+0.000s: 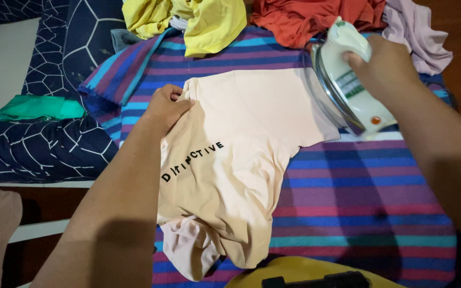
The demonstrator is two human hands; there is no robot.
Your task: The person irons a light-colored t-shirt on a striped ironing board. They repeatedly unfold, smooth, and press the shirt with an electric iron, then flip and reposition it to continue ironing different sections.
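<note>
We see one pale peach cotton T-shirt spread over a striped cloth of blue, purple and teal bands, a single line of black block lettering running slantwise across its chest. Our left hand is pinched shut on the shirt's edge near the sleeve, bunching soft folds there. Our right hand is clamped round the handle of one white plastic electric iron, which bears a green label on its side and a small orange lamp near its heel; its shiny metal soleplate is tilted at the shirt's upper right shoulder. Beyond lie four crumpled garments: yellow, red-orange, pale lilac, and green on a navy patterned cushion.
</note>
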